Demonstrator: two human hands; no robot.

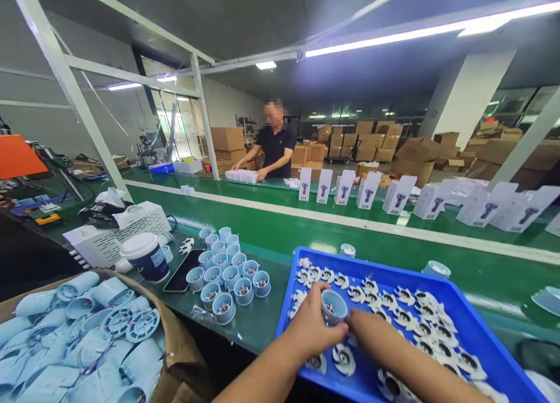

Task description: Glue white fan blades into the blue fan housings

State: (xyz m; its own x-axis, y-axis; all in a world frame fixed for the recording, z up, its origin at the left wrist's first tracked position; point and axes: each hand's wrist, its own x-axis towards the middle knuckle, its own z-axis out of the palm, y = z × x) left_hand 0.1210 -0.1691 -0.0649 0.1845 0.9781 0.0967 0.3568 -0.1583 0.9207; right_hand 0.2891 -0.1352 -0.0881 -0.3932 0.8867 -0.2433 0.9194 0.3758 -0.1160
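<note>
My left hand (307,326) is wrapped around a light-blue plastic motor housing (334,307), its round mouth facing up with small parts and wires inside. My right hand (362,326) is close against the housing's right side; its fingers are bent out of sight, so what they grip is hidden. Both hands are over a blue tray (292,286) holding many white fan impellers (343,359) with dark centres. To the left, several similar light-blue housings (224,307) stand upright in rows on the green table.
A cardboard box (177,339) of loose light-blue housings is at lower left. Nearby are a phone (180,274) and a lidded paper cup (146,260). White printed boxes (345,187) line the green conveyor (262,213). Across it, a person (277,146) handles white boxes.
</note>
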